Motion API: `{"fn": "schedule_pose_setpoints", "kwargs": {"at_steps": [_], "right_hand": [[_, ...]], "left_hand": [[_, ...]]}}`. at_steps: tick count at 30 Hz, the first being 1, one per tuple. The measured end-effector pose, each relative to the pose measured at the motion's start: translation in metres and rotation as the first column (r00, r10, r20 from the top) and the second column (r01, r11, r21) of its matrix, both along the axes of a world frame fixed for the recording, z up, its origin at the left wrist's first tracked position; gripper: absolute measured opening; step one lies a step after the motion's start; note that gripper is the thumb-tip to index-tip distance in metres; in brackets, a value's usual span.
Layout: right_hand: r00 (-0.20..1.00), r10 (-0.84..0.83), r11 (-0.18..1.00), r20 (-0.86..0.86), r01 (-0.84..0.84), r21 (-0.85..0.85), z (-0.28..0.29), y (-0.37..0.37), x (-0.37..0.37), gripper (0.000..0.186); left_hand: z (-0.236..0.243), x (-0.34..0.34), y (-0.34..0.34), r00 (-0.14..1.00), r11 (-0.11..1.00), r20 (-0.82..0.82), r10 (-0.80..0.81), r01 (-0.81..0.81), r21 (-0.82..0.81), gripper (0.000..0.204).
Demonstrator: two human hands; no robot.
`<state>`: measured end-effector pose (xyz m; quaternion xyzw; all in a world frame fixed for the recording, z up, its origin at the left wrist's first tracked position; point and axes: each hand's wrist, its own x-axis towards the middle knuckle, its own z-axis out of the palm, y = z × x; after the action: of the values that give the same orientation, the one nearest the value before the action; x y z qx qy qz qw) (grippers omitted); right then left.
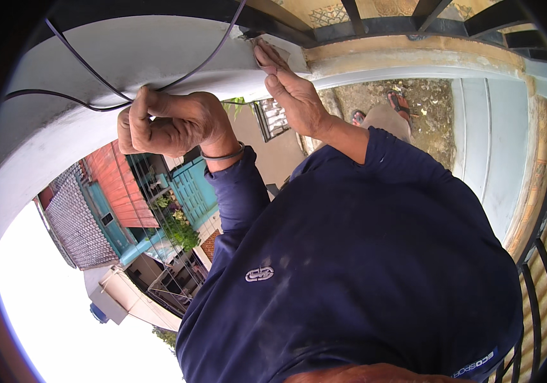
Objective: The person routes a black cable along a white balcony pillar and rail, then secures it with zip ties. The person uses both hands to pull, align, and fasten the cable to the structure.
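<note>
My left hand [174,124] is closed, its fingers curled at a thin black cable [95,75] that runs along the pale wall. Lengths of the cable meet at its index finger, and one loops up to the right. The exact grip is partly hidden behind the fingers. Against the corner of the painted ledge [177,48], my right hand [295,105] presses a small brownish sheet [264,59] that looks like sandpaper. Its fingers are held together over the sheet, with the thumb alongside. Beside the fingertips is a rough, patchy spot on the wall.
Black metal railings [426,14] run above the ledge, and more bars [541,287] stand at the right. Sandalled feet [399,104] show on rough ground below. Beyond the wall, at left, are a red corrugated roof [117,182], a turquoise gate [193,188] and overhead wires.
</note>
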<state>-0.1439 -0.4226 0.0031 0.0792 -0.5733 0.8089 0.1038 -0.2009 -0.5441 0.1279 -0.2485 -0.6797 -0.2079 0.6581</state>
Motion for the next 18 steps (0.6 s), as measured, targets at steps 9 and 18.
{"fn": "schedule_pose_setpoints", "kwargs": {"at_steps": [9,18], "right_hand": [[0.981,-0.155,0.984,-0.112,0.164,0.072,-0.049,-0.009,-0.014,0.049],[0.972,-0.058,0.992,0.226,0.082,-0.096,-0.086,-0.01,-0.011,0.045]], "left_hand": [[0.002,0.002,0.006,1.0,1.0,-0.004,-0.021,0.021,-0.017,0.013],[0.0,0.002,0.005,0.995,0.994,-0.013,0.094,-0.095,-0.052,0.006]]}}
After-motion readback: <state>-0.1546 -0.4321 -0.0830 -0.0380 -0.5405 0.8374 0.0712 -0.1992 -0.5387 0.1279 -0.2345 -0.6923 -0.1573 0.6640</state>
